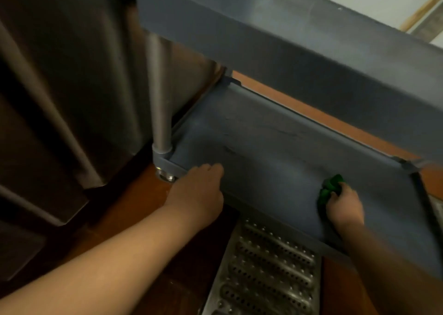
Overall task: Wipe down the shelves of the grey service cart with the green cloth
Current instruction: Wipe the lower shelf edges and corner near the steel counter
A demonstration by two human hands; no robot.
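A person is crouching at a grey cart [299,39], both hands reaching onto its lower shelf [275,151].

The right hand [345,206] is gripping a bunched green cloth [329,187], fingers curled round it, and is pressing it on the shelf near the right end. The left hand [199,185] is resting on the shelf's front rim near the left corner, fingers bent over the edge, beside a metal post [159,94]. A perforated metal grate [263,266] is lying on the brown floor [134,206] below the shelf.

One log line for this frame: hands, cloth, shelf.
right hand: holds green cloth on lower shelf | left hand: grips shelf's front rim | stage: wiping
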